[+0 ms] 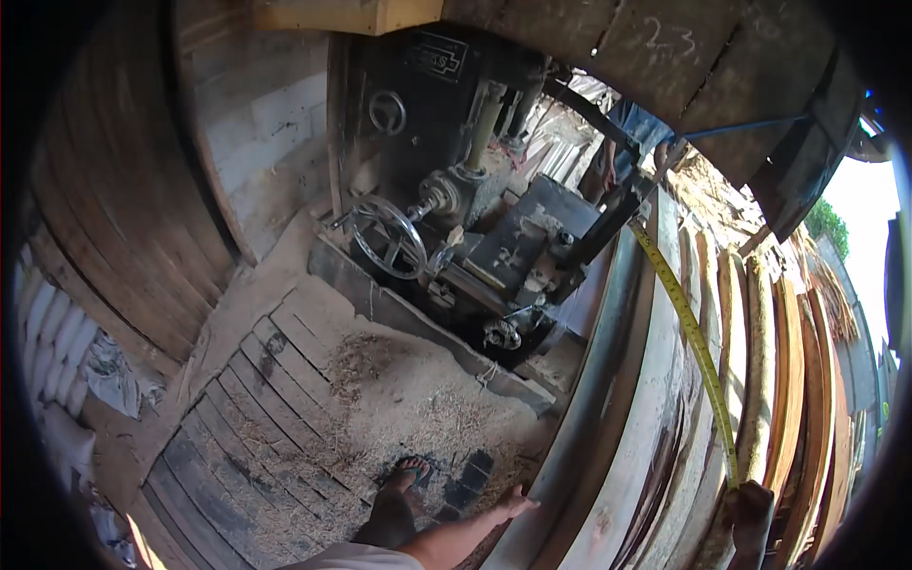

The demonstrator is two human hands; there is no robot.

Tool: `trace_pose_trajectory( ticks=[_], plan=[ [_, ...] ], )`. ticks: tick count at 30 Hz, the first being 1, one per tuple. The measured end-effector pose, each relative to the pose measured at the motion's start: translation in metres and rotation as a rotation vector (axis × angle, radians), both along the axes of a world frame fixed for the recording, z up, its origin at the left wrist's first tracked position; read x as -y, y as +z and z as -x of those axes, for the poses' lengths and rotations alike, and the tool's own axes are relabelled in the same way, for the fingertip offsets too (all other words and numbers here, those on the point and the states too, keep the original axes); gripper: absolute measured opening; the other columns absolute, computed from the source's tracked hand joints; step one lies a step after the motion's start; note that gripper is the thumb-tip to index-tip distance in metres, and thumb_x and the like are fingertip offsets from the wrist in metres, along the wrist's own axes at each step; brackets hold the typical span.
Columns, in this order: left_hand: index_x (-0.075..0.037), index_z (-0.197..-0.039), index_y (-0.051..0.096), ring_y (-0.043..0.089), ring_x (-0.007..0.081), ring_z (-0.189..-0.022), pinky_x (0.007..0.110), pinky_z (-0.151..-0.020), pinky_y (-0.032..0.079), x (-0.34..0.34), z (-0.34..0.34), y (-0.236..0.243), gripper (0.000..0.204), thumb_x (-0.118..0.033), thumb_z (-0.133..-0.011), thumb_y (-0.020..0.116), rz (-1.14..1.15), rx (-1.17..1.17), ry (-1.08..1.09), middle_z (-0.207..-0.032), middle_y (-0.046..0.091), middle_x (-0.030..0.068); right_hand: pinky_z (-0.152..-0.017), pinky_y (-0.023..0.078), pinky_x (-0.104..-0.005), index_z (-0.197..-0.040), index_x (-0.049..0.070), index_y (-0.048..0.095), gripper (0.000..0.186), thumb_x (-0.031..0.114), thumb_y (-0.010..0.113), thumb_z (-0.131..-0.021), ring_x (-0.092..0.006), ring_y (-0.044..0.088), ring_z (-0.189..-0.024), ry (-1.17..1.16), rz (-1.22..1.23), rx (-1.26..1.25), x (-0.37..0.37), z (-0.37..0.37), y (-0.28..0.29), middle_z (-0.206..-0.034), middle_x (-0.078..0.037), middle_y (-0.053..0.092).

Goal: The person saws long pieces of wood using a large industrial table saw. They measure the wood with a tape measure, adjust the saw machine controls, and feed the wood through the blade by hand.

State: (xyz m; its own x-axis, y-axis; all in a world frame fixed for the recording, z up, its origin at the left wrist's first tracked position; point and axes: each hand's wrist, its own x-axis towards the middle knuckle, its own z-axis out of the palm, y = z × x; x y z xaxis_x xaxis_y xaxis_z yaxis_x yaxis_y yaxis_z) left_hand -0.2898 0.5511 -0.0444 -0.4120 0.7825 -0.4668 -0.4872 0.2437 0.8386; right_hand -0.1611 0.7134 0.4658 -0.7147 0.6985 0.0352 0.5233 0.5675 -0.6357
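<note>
My left hand (516,503) reaches out low in the middle, fingers stretched against the near edge of a long grey beam (591,366). At the lower right my right hand (750,505), in shadow, is closed on the near end of a yellow tape measure (698,347). The tape's blade runs away from me in a slight curve above the stacked timber. Its far end lies near the dark machine's frame, by a pale plank (635,418). Whether anything holds that far end I cannot make out.
A dark machine (532,237) with a chrome handwheel (388,237) stands ahead. Behind it is a person in blue (638,123). Long timbers (787,370) lie on the right. Sawdust (418,389) covers slatted floorboards (256,427). Large boards (123,180) lean left, near white sacks (52,332).
</note>
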Motion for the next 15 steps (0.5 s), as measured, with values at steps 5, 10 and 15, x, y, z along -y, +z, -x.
trace_pose_trajectory(
  ticks=[5,10,15],
  plan=[
    [-0.003,-0.106,0.064,0.061,0.0292,-0.097,0.039,-0.084,0.047,-0.001,0.005,-0.008,0.062,-0.056,-0.075,0.068,0.195,-0.334,-0.318,-0.104,0.066,0.0154,-0.031,0.033,-0.0208,-0.082,0.002,0.060,0.014,0.013,0.057,-0.091,-0.0081,0.049,-0.037,0.045,-0.016,-0.317,0.008,0.138,0.103,-0.055,-0.004,0.054],
    [-0.003,-0.096,0.067,0.063,0.0298,-0.091,0.040,-0.078,0.048,0.122,0.130,-0.035,0.060,-0.059,-0.074,0.067,0.396,-0.307,-0.440,-0.096,0.068,0.0155,-0.039,0.039,-0.0254,-0.084,0.001,0.065,0.019,0.011,0.052,-0.093,-0.0088,0.052,-0.043,0.341,-0.389,-0.236,0.030,0.380,0.188,-0.058,-0.004,0.057],
    [-0.005,-0.099,0.066,0.066,0.0256,-0.082,0.038,-0.076,0.051,0.128,0.210,-0.015,0.052,-0.052,-0.076,0.067,0.537,-0.390,0.012,-0.093,0.069,0.0114,-0.046,0.048,-0.0319,-0.085,0.004,0.067,0.016,0.011,0.052,-0.086,-0.0143,0.059,-0.047,0.426,-0.862,-0.156,0.035,0.516,0.216,-0.058,-0.006,0.060]
  ],
)
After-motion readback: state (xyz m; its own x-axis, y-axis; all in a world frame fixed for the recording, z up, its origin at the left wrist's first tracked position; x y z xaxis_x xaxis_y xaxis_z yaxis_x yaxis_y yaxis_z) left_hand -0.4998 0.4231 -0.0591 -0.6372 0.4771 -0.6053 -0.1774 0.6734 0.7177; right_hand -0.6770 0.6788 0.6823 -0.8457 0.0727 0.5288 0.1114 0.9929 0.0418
